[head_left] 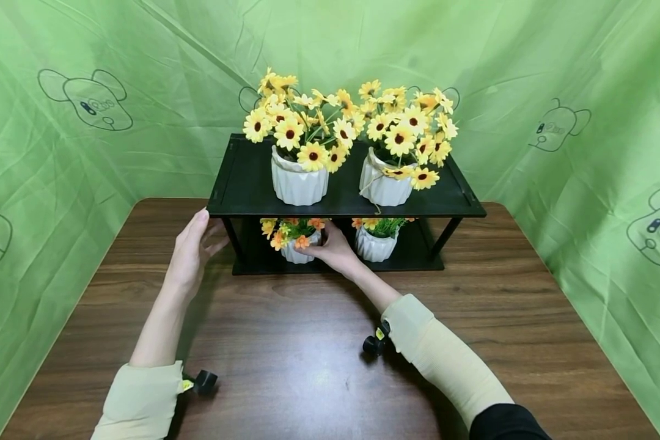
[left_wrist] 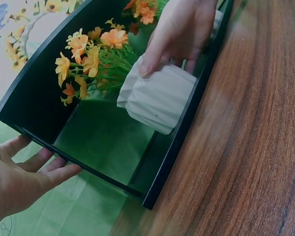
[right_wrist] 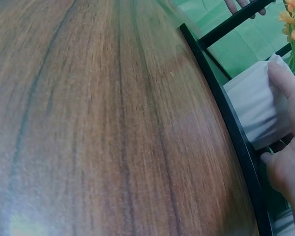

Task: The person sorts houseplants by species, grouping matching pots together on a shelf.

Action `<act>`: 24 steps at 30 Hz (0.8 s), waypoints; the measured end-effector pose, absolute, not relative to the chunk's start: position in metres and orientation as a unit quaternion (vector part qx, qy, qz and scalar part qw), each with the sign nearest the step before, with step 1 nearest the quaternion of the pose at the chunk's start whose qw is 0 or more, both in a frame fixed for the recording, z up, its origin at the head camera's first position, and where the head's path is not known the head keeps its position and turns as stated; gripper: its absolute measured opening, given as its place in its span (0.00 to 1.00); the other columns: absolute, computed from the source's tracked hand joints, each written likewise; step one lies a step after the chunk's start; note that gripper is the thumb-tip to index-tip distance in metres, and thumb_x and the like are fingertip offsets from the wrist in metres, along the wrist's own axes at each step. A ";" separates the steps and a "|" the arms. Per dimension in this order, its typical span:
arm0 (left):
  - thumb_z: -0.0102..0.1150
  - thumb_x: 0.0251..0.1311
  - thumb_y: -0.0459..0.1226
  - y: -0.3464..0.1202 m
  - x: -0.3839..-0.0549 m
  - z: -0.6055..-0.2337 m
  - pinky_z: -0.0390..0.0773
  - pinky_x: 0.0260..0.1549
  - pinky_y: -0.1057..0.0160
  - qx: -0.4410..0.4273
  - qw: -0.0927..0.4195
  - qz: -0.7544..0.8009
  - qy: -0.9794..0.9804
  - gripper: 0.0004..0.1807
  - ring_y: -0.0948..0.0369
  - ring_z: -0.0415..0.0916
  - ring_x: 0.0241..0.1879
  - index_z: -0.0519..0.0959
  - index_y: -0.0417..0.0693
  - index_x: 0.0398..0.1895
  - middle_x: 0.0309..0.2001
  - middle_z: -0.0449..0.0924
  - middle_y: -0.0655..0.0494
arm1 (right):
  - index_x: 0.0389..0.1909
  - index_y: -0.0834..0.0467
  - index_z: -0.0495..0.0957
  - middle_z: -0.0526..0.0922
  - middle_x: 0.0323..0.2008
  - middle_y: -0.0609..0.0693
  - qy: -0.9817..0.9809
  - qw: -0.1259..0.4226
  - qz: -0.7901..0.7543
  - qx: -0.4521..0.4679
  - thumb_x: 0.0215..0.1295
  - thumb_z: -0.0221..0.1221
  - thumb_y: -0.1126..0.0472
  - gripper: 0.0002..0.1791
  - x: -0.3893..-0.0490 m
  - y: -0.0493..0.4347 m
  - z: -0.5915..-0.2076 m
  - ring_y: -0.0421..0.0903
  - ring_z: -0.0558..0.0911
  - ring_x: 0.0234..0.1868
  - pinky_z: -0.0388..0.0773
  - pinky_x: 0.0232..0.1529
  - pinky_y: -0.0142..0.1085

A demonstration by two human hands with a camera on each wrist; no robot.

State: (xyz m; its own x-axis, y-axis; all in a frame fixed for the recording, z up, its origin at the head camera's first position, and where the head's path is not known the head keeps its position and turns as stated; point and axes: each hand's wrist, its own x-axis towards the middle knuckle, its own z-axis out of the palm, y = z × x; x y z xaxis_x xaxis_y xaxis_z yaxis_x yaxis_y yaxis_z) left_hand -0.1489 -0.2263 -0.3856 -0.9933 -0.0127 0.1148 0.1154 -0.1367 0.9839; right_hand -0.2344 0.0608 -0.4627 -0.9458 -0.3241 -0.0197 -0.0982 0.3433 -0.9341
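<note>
My right hand (head_left: 332, 249) reaches between the two boards of a black two-tier shelf (head_left: 341, 208). It holds a white ribbed flowerpot (left_wrist: 160, 96) with orange and yellow flowers (left_wrist: 91, 59), the thumb on the near side and the fingers partly hidden behind the pot. In the left wrist view the pot sits at the front left of the lower board. My left hand (head_left: 189, 253) is at the shelf's left end, its fairly straight fingers (left_wrist: 59, 174) touching the side post and its upper tip at the top board's corner.
A second white pot (head_left: 376, 246) with orange flowers stands to the right on the lower board. On the top board are two white pots (head_left: 299, 180) of yellow daisies (head_left: 398, 139). The shelf stands at the back of a wooden table (head_left: 286, 342), before a green cloth (head_left: 187, 91).
</note>
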 end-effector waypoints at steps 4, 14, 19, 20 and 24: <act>0.42 0.80 0.54 -0.227 -0.149 -0.385 0.76 0.60 0.65 -0.039 0.042 -0.753 -0.656 0.25 0.65 0.72 0.62 0.71 0.57 0.72 0.60 0.75 0.69 | 0.76 0.52 0.61 0.78 0.40 0.54 0.811 0.102 -0.561 -0.135 0.57 0.75 0.44 0.50 -0.234 0.061 -0.462 0.43 0.77 0.29 0.77 0.36 0.37; 0.42 0.80 0.54 -0.225 -0.148 -0.386 0.74 0.63 0.60 -0.031 0.039 -0.755 -0.654 0.24 0.61 0.70 0.65 0.72 0.58 0.72 0.61 0.75 0.69 | 0.82 0.49 0.51 0.62 0.79 0.54 0.831 0.102 -0.531 -0.133 0.55 0.74 0.38 0.60 -0.225 0.069 -0.459 0.54 0.73 0.72 0.78 0.67 0.50; 0.43 0.80 0.53 -0.226 -0.147 -0.385 0.76 0.61 0.65 -0.027 0.041 -0.756 -0.652 0.22 0.63 0.73 0.64 0.74 0.60 0.69 0.59 0.77 0.69 | 0.82 0.49 0.51 0.62 0.79 0.57 0.840 0.091 -0.514 -0.151 0.58 0.74 0.43 0.57 -0.217 0.075 -0.459 0.58 0.68 0.77 0.71 0.74 0.51; 0.43 0.80 0.53 -0.226 -0.147 -0.384 0.77 0.61 0.65 -0.028 0.041 -0.758 -0.650 0.22 0.63 0.73 0.63 0.74 0.59 0.68 0.59 0.77 0.69 | 0.82 0.49 0.52 0.63 0.78 0.57 0.839 0.087 -0.513 -0.157 0.58 0.74 0.44 0.57 -0.215 0.076 -0.459 0.57 0.68 0.77 0.70 0.74 0.50; 0.43 0.80 0.54 -0.226 -0.146 -0.382 0.77 0.63 0.65 -0.028 0.033 -0.750 -0.660 0.24 0.65 0.73 0.64 0.72 0.57 0.70 0.60 0.76 0.69 | 0.82 0.47 0.51 0.63 0.78 0.55 0.838 0.083 -0.509 -0.178 0.60 0.73 0.46 0.55 -0.207 0.082 -0.458 0.54 0.68 0.77 0.68 0.76 0.48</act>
State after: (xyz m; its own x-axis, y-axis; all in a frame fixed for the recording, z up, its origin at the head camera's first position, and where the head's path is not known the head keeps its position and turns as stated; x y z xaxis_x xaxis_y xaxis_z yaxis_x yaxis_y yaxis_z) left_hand -0.1460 -0.2259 -0.3818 -0.9962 -0.0130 0.0856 0.0865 -0.1279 0.9880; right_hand -0.2070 0.0821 -0.4577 -0.9225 -0.3837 0.0421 -0.2139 0.4172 -0.8833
